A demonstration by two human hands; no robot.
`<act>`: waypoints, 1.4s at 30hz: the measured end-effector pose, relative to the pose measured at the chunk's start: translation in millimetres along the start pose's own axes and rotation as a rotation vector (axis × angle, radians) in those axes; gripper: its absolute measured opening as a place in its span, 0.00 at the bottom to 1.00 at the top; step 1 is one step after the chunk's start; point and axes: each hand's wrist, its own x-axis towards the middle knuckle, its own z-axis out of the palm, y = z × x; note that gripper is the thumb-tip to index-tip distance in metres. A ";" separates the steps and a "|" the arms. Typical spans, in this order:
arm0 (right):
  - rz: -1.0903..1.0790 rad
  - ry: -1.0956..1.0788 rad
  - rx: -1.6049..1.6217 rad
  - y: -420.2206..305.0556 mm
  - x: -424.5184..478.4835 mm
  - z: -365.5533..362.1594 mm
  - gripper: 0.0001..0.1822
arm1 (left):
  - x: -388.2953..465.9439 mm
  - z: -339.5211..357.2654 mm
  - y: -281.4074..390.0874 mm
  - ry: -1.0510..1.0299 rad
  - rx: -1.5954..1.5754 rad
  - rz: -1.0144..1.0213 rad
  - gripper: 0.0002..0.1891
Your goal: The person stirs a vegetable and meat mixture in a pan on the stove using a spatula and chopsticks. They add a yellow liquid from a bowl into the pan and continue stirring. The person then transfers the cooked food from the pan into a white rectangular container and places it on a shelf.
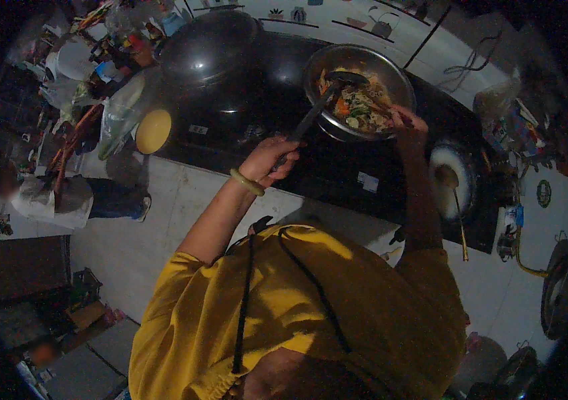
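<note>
A steel mixing bowl (334, 131) stands on the dark stove top and holds noodles with orange and green vegetable pieces (359, 107). My left hand (271, 157), with a pale bangle at the wrist, grips the long dark handle of a ladle (316, 112). The ladle's dark head lies inside the bowl, at its far left, against the food. My right hand (408, 125) is at the bowl's right rim with its fingers bent over the food. Whether those fingers pinch the rim or a thin utensil is hard to tell in the dim light.
A large dark wok (209, 50) sits at the left of the stove. Near it are a yellow bowl (154, 131) and plastic bags (121, 112). At right, a long-handled spoon (459, 220) rests in a round white-rimmed pan (466, 160). Another person (58, 200) stands at far left.
</note>
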 end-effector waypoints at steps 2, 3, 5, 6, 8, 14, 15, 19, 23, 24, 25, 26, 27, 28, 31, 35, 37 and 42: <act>0.166 0.049 0.107 -22.9 9.3 -6.5 0.09 | -2.8 -5.6 -2.4 -0.001 -0.041 0.018 0.10; 0.253 0.079 0.154 -32.2 12.4 -11.8 0.10 | -2.6 -6.4 -4.1 -0.002 -0.066 0.012 0.11; 0.387 0.065 0.192 -29.7 16.3 -12.9 0.10 | -4.4 -6.9 -5.3 -0.003 -0.104 0.006 0.11; 0.456 0.061 0.208 -26.0 17.9 -15.6 0.10 | -5.3 -4.9 -5.0 -0.008 -0.116 0.002 0.11; 0.152 0.048 0.052 4.5 13.2 -11.7 0.10 | -3.0 -0.1 -4.5 -0.032 -0.135 -0.012 0.12; 0.407 -0.034 0.248 -33.5 19.6 7.1 0.09 | -6.0 -2.5 -5.1 -0.052 -0.235 -0.042 0.16; 0.449 -0.032 0.361 -33.9 18.8 8.6 0.09 | -5.9 -1.5 -4.8 -0.059 -0.247 -0.050 0.17; 0.640 -0.049 0.410 -62.7 32.8 -1.0 0.08 | -4.5 -8.0 -8.5 -0.093 -0.292 -0.043 0.17; 0.411 -0.042 0.228 -33.8 25.6 2.1 0.09 | -2.8 -4.7 -7.2 -0.098 -0.298 -0.058 0.17; 0.330 -0.036 0.143 -33.2 23.9 5.5 0.10 | -1.0 -6.9 -8.2 -0.106 -0.305 -0.064 0.18; 0.398 -0.077 0.162 -32.4 23.0 9.3 0.10 | 0.1 -8.4 -9.0 -0.114 -0.312 -0.069 0.18; 0.466 -0.118 0.180 -31.6 22.6 13.8 0.11 | 0.5 -9.2 -9.8 -0.091 -0.302 -0.074 0.18; 0.528 -0.165 0.204 -34.9 25.7 18.9 0.12 | -2.0 -7.6 -7.7 -0.061 -0.293 -0.072 0.17; 0.512 -0.161 0.155 -37.9 27.3 19.3 0.12 | -3.7 -6.4 -6.6 -0.030 -0.285 -0.070 0.17; 0.108 -0.098 -0.011 0.0 13.1 7.5 0.12 | 0.2 0.2 -10.9 0.019 -0.213 -0.119 0.15; 0.551 -0.124 0.627 -47.2 16.2 -5.7 0.14 | 6.1 -7.1 -17.9 0.050 -0.107 -0.085 0.11; 0.500 -0.096 0.456 -36.2 24.7 -4.2 0.14 | 13.9 -6.4 -10.9 0.065 -0.046 -0.075 0.09; 0.403 -0.194 0.334 -46.7 27.7 2.4 0.11 | 18.2 -0.2 -14.4 0.054 0.076 -0.073 0.07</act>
